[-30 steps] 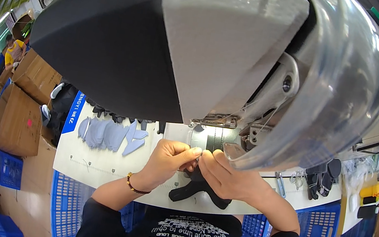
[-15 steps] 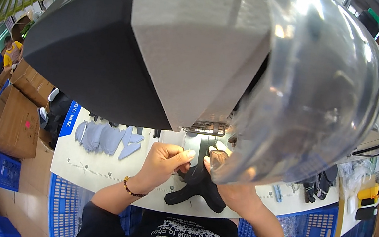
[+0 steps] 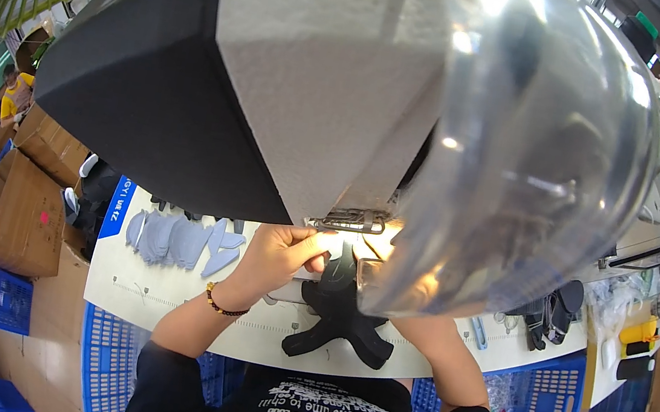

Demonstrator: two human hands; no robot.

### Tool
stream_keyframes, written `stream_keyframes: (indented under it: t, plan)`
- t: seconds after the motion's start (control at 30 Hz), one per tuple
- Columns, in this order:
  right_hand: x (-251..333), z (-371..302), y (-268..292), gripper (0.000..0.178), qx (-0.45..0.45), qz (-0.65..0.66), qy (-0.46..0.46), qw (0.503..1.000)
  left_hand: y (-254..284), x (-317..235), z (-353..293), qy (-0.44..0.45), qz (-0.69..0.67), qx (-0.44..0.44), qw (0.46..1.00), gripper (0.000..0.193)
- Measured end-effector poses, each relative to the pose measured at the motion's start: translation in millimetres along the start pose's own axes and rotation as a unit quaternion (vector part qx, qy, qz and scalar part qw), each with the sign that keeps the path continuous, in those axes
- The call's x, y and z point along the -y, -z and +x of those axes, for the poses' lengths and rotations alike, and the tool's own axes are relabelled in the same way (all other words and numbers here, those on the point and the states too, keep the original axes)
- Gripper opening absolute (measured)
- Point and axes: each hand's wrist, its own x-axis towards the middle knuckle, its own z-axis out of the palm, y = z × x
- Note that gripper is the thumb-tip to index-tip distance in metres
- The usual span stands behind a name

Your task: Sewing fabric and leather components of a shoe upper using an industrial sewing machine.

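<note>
A black fabric piece (image 3: pixel 342 322) with splayed legs lies on the white table under the sewing machine (image 3: pixel 322 93); its narrow upper part runs up to the lit sewing area. At its left edge my left hand (image 3: pixel 281 255) is closed, thumb and fingers pinched on the fabric. My right hand (image 3: pixel 413 292) is at the other side of the piece, mostly behind the machine's clear curved shield (image 3: pixel 524 176). Glare and the shield blur its fingers, so its grip does not show. The machine head covers the needle area.
Grey-blue cut pieces (image 3: pixel 176 239) lie in a row at the table's left. Dark parts (image 3: pixel 559 310) and a light-blue tool (image 3: pixel 480 333) lie at the right. Blue baskets (image 3: pixel 535 411) stand below the front edge on both sides. Cardboard boxes (image 3: pixel 22 213) and a person in yellow (image 3: pixel 17 94) are farther left.
Both hands have moved away from me toward the machine. The upper part of the black fabric piece has shifted that way too, and light now shines brightly on my fingertips.
</note>
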Motion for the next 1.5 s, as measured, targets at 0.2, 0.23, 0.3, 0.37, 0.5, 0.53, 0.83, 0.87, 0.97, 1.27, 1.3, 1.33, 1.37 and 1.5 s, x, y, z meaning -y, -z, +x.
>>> stream_keyframes:
  t: [0.2, 0.23, 0.3, 0.37, 0.5, 0.53, 0.83, 0.87, 0.97, 1.27, 1.3, 1.33, 1.37, 1.5]
  plan:
    - [1.7, 7.6, 14.2, 0.024, -0.021, 0.190, -0.038, 0.981, 20.5, -1.4, 6.8, 0.071, 0.082, 0.096, 0.989, 0.026]
    - [2.8, 9.0, 15.2, 0.022, -0.019, 0.237, -0.091, 0.967, 21.5, -1.8, 7.2, 0.072, 0.082, 0.097, 0.989, 0.026]
    - [0.3, 8.8, 16.5, 0.023, -0.023, 0.235, -0.075, 0.969, 21.8, -3.3, 7.6, 0.079, 0.056, 0.110, 0.989, 0.031]
    - [-1.7, 8.6, 16.6, 0.024, -0.028, 0.232, -0.060, 0.971, 20.6, -5.4, 8.9, 0.074, 0.043, 0.112, 0.990, 0.029]
    - [-1.1, 6.1, 13.9, 0.022, 0.022, 0.169, -0.043, 0.984, 17.0, -7.2, 6.6, 0.074, 0.003, 0.083, 0.994, 0.023]
    - [1.1, 5.5, 13.1, 0.021, 0.042, 0.139, -0.044, 0.988, 16.5, -6.4, 5.8, 0.074, 0.004, 0.082, 0.994, 0.023]
    - [11.3, 5.2, 13.1, 0.020, -0.058, 0.273, -0.104, 0.955, 12.9, -7.0, 4.1, 0.064, 0.016, 0.028, 0.997, 0.019]
    - [10.4, 4.7, 13.0, 0.021, -0.055, 0.294, -0.116, 0.947, 17.5, 4.5, 7.1, -0.028, 0.051, 0.031, 0.998, 0.017]
    - [-0.1, 5.6, 12.2, 0.020, -0.043, 0.104, 0.019, 0.994, 26.5, 21.0, 16.1, -0.118, 0.090, 0.033, 0.988, 0.014]
    - [0.4, 23.5, 24.0, 0.021, 0.003, 0.187, -0.027, 0.982, 33.3, 42.1, 40.8, -0.124, -0.048, 0.042, 0.990, 0.007]
    - [0.4, 24.6, 22.9, 0.021, 0.003, 0.186, -0.028, 0.982, 32.8, 40.5, 41.8, -0.109, -0.045, 0.050, 0.992, 0.009]
    - [0.3, 26.3, 21.5, 0.019, -0.036, 0.175, -0.014, 0.984, 31.9, 39.8, 42.2, -0.109, -0.045, 0.052, 0.992, 0.009]
    - [-0.5, 27.2, 20.6, 0.018, -0.074, 0.163, 0.000, 0.984, 32.6, 40.6, 39.1, -0.109, -0.051, 0.050, 0.991, 0.009]
    - [-5.4, 28.6, 15.8, 0.018, -0.050, 0.147, -0.007, 0.988, 10.9, 32.9, 50.7, -0.110, -0.073, 0.039, 0.990, 0.008]
